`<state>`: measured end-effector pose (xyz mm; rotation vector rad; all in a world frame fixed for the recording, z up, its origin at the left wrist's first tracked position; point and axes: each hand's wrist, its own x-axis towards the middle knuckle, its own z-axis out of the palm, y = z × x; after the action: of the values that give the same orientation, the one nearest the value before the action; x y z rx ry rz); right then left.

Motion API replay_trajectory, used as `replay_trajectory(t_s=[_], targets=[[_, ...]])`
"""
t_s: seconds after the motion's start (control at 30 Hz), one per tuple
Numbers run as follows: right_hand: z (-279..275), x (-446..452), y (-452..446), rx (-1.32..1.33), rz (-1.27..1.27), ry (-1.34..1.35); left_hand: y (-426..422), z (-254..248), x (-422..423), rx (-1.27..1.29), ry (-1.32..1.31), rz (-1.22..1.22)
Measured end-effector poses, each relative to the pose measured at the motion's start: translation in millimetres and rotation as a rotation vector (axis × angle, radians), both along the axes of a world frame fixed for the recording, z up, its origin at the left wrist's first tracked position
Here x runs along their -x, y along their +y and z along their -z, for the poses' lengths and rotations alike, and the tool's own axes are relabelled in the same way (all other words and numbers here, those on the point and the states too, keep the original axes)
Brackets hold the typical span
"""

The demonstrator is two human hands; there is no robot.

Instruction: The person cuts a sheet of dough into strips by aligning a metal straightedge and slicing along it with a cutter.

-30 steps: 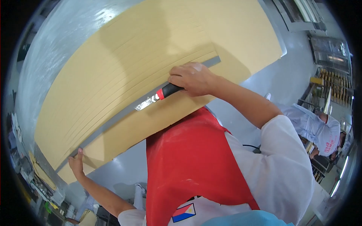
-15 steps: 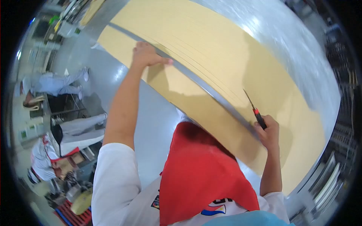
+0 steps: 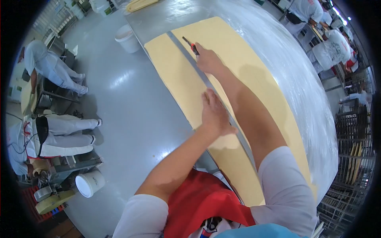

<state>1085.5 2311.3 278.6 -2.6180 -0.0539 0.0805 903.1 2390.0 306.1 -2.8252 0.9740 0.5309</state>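
Note:
A long pale yellow sheet (image 3: 262, 79), like dough, covers much of the table. Along its length lies a narrow grey metal straightedge (image 3: 183, 50). My left hand (image 3: 215, 113) rests on the straightedge near its middle, fingers spread, thumb across it. Farther up, my right hand (image 3: 208, 60) grips a knife (image 3: 194, 47) with a black and red handle. The knife's thin dark blade points toward the far end, beside the straightedge; whether its tip touches the sheet I cannot tell. My right forearm passes over the sheet, to the right of my left hand.
Clear plastic film (image 3: 305, 99) covers the table's right side. White buckets (image 3: 129, 39) (image 3: 90, 183) stand on the floor to the left. Two people in white (image 3: 53, 65) (image 3: 65, 135) work at left; several others stand at upper right. Wire racks (image 3: 353, 146) line the right.
My view has turned. My right hand has carried the knife from the near end of the straightedge to its far part; my left hand now lies nearer the middle, still on it.

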Motion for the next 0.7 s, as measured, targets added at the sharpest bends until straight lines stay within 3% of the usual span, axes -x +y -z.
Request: replay_trajectory(t_s=[0.1,0.23,0.33,0.4,0.53,0.7], targets=[[13,-66,28,0.057,0.045,-0.006,1,39,-2,0.215,-0.152,-0.045],[15,-96,39,0.057,-0.005,-0.111,-3,52,1,0.3,-0.177,-0.057],[7,-106,43,0.05,-0.014,0.005,-1,47,0,0.165,-0.21,-0.043],[8,-116,43,0.141,-0.059,0.015,4,24,-5,0.063,-0.059,0.016],[2,-129,45,0.122,-0.12,-0.039,3,26,-5,0.106,-0.053,0.0],[-51,-148,63,0.234,-0.163,0.322,4,30,0,0.049,-0.087,0.017]])
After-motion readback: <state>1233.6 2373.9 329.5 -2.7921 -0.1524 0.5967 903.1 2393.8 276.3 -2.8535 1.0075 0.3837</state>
